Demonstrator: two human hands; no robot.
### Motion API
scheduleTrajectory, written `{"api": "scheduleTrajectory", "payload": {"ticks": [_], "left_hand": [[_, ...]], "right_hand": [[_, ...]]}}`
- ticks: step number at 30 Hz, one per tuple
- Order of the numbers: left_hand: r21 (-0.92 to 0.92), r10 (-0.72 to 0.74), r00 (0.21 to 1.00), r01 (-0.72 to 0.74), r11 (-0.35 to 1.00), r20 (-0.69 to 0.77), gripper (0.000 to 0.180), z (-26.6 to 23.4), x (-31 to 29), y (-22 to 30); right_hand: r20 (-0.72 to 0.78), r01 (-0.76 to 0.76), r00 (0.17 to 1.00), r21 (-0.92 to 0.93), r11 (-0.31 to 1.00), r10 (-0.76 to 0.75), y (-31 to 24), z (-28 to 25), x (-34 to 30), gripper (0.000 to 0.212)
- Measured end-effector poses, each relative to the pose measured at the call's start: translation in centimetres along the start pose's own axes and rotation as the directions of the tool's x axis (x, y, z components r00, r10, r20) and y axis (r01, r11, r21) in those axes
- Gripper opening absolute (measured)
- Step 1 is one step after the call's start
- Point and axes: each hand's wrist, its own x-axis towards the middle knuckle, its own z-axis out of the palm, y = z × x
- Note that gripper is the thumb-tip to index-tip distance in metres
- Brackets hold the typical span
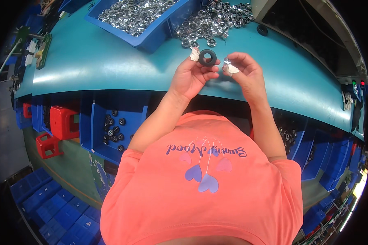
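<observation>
Over the near part of the table, my left hand [192,75] is closed on a black rubber ring [207,58], a small tyre whose open hole shows. White tape wraps the left thumb. Just to its right, my right hand [249,75] pinches a small clear, shiny wheel hub [226,62] between thumb and fingers, and its thumb is taped too. Ring and hub are a short way apart. Beyond my hands lies a loose heap of similar clear hubs [204,25] with dark centres.
A blue bin [151,40] full of clear hubs stands at the back left of the teal table [98,67]. One black ring [262,30] lies by a grey machine frame [335,24]. Below the table edge, a blue bin [93,136] holds assembled black wheels; red stools [61,122] stand left.
</observation>
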Motion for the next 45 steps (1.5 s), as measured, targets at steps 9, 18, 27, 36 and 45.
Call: {"api": "scheduleTrajectory", "payload": {"ticks": [9,18,27,36,45], "left_hand": [[0.016,0.023,1.000,-0.023,1.000,-0.019,0.034,-0.4,0.2,-0.4],[-0.009,0.015,1.000,-0.015,1.000,-0.006,0.033,-0.1,0.0,-0.3],[-0.005,0.034,0.999,-0.034,0.999,-0.013,0.030,-0.3,0.2,-0.4],[0.026,0.068,0.997,-0.067,0.997,-0.030,0.027,-0.2,0.1,-0.7],[0.172,0.149,0.987,-0.138,0.975,-0.055,0.032,0.8,0.0,-1.3]], "right_hand": [[0.037,0.031,0.999,0.038,0.999,-0.033,-0.3,0.5,-0.3,0.038],[-0.007,0.033,0.999,0.039,0.999,-0.033,0.0,0.9,0.0,0.034],[-0.007,0.061,0.998,0.027,0.998,-0.061,0.7,1.0,0.2,0.034],[0.016,0.065,0.998,0.053,0.996,-0.066,0.5,1.5,-0.1,0.037],[-0.001,0.157,0.988,-0.032,0.987,-0.157,0.7,1.8,-0.4,0.041]]}}
